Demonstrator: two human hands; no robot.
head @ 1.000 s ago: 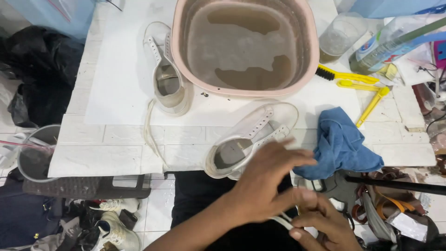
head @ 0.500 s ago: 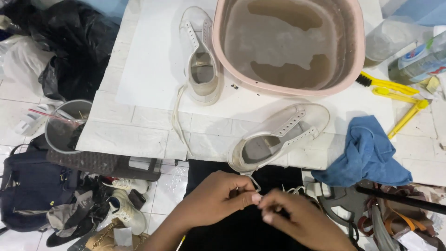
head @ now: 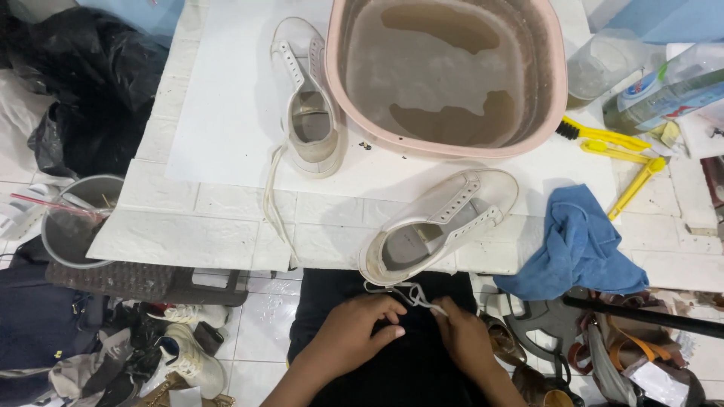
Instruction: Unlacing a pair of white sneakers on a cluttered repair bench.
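Bare forearms, black-clad lap.

Pink basin (head: pixel 558 90) w/ murky water, blue cloth (head: pixel 577 245), yellow brushes (head: pixel 615 139), grey cup (head: pixel 72 226).
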